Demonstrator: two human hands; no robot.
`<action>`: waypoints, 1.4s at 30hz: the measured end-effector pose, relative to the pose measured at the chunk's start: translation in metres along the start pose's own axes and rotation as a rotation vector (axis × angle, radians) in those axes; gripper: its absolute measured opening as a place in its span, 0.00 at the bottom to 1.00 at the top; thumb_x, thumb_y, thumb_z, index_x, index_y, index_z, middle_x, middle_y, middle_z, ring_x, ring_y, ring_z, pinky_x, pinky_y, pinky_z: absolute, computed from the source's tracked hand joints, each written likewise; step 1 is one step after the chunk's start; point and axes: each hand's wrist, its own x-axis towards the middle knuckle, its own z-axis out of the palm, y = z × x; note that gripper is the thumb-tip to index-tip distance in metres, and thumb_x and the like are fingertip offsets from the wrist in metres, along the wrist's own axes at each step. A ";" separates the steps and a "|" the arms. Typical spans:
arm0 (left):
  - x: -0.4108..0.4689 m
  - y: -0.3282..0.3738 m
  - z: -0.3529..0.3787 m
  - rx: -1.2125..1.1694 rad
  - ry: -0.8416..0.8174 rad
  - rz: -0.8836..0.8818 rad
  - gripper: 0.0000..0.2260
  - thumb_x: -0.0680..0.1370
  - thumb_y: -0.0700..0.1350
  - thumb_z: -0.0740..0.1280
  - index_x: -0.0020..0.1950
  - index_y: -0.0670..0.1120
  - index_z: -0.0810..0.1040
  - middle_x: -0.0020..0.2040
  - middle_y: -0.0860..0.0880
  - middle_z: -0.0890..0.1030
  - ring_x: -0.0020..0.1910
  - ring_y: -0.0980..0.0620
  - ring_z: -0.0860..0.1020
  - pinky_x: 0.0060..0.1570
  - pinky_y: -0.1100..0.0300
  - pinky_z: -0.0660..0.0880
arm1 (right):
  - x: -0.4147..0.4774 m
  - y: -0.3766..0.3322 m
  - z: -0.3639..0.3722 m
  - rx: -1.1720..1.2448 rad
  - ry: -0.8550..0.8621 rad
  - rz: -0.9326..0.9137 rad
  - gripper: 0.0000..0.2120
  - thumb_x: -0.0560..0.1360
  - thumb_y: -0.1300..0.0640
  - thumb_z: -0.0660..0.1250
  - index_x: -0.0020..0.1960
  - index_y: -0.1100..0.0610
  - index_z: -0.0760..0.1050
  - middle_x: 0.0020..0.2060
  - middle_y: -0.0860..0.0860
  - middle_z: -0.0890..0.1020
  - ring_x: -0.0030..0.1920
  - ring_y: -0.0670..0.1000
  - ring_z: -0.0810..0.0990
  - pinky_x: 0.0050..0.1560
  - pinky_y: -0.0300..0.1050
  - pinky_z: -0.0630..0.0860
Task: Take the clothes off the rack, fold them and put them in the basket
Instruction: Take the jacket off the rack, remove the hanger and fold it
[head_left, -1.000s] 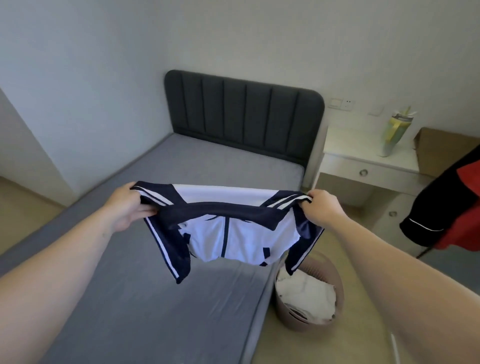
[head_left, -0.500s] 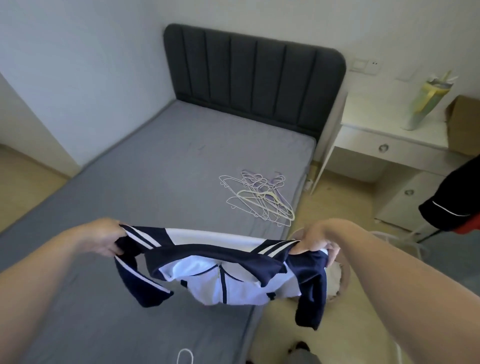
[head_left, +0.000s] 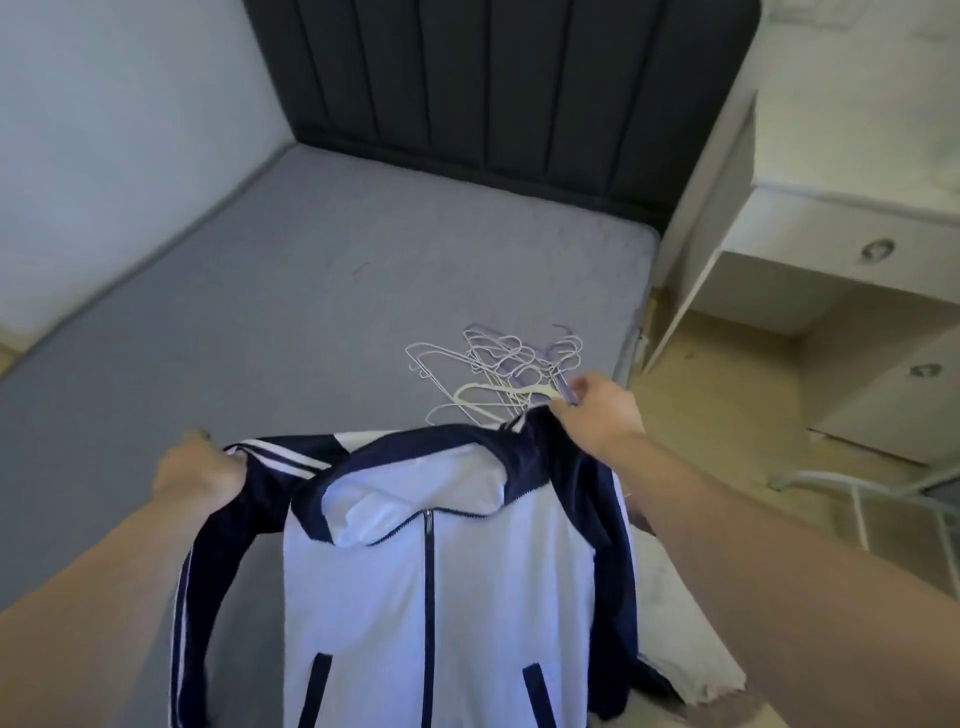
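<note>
- Bedroom: a grey bed (head_left: 311, 312) with a dark padded headboard (head_left: 467, 78) fills the view. It carries the work.
- White bedside table (head_left: 831, 218), at right, with drawers. It plays no part in this step.
- Navy-and-white zip jacket (head_left: 431, 597): off its hanger, hung front-up by both shoulders over the near edge of the bed. It is zipped and unfolded, so folding appears not yet begun.
- Grey metal frame (head_left: 857, 499), low at right, probably part of the rack. No garment shows on this part.
- Pale cloth (head_left: 675, 639) under the right forearm. It may be folded laundry, but no basket rim is visible to confirm this.
- Bare wire hangers (head_left: 509, 374), heaped on the bed just beyond the jacket. These suggest several garments have already been taken down.
- Left grip (head_left: 197, 467): fingers closed round the jacket's striped left shoulder.
- Right grip (head_left: 597, 415): pinching the jacket's other shoulder, close to the hangers.
- Remaining: fold this jacket and place it in the basket.
</note>
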 end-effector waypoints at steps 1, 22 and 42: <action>0.023 0.015 0.038 0.005 0.000 0.014 0.21 0.80 0.43 0.65 0.71 0.37 0.68 0.67 0.34 0.74 0.64 0.34 0.73 0.60 0.48 0.70 | 0.029 0.013 0.022 0.115 0.051 -0.013 0.21 0.79 0.50 0.66 0.70 0.52 0.71 0.65 0.50 0.77 0.61 0.56 0.78 0.54 0.42 0.71; 0.013 0.233 0.465 0.292 -0.150 0.809 0.30 0.74 0.34 0.64 0.76 0.47 0.64 0.77 0.49 0.60 0.62 0.41 0.74 0.56 0.48 0.75 | 0.125 0.321 0.224 0.056 -0.237 0.402 0.02 0.73 0.58 0.65 0.45 0.55 0.75 0.41 0.51 0.79 0.45 0.56 0.80 0.46 0.49 0.80; 0.023 0.307 0.501 0.387 -0.285 0.572 0.13 0.76 0.35 0.62 0.60 0.44 0.70 0.54 0.40 0.77 0.50 0.39 0.75 0.42 0.50 0.71 | 0.200 0.386 0.095 -0.022 0.350 0.507 0.30 0.72 0.57 0.66 0.72 0.51 0.62 0.66 0.56 0.67 0.59 0.62 0.74 0.58 0.56 0.71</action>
